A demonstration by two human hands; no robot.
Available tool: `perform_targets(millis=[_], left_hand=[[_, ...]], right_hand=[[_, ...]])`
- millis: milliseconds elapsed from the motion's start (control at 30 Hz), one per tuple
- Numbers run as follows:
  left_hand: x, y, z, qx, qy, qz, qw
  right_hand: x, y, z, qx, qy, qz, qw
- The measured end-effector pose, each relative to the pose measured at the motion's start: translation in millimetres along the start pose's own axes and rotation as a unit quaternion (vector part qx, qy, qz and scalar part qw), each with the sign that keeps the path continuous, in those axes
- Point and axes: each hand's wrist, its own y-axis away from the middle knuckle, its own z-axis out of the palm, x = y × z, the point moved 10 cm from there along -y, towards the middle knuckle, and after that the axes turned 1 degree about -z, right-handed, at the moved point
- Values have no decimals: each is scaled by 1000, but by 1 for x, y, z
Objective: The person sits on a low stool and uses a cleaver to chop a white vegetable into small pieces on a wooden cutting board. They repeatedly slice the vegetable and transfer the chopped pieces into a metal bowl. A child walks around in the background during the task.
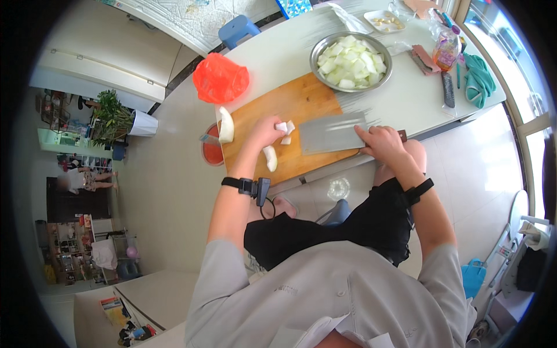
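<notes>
My right hand (383, 142) grips the wooden handle of a broad cleaver (333, 132), its blade lying low over the right part of a wooden cutting board (300, 102). Between the fingertips of my left hand (264, 132) is a small white melon chunk (281, 127). Two more cut chunks (286, 140) rest beside it, left of the blade. A curved melon slice (270, 158) lies nearer to me on the board, and a larger melon piece (226, 125) sits at the board's left edge. Beyond the board, a steel bowl (388, 73) is heaped with pale melon chunks (351, 61).
A red plastic bag (220, 78) stands at the table's left edge, above a red container (212, 145). At right are a bottle (447, 48), a black-handled object (447, 90) and a teal cloth (478, 80). A white tray (371, 16) holds small pieces. Another person (85, 180) is far left.
</notes>
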Motion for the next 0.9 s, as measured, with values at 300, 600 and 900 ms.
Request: perform_targets(millis=[300, 600, 900], left_hand=[[114, -84, -37, -38, 358, 66, 931], [87, -89, -56, 130, 45, 56, 989], [-28, -12, -23, 87, -48, -59, 993]], right_hand=[[10, -4, 11, -32, -34, 13, 999], [9, 0, 6, -13, -47, 25, 998], [9, -5, 0, 6, -93, 37, 995]])
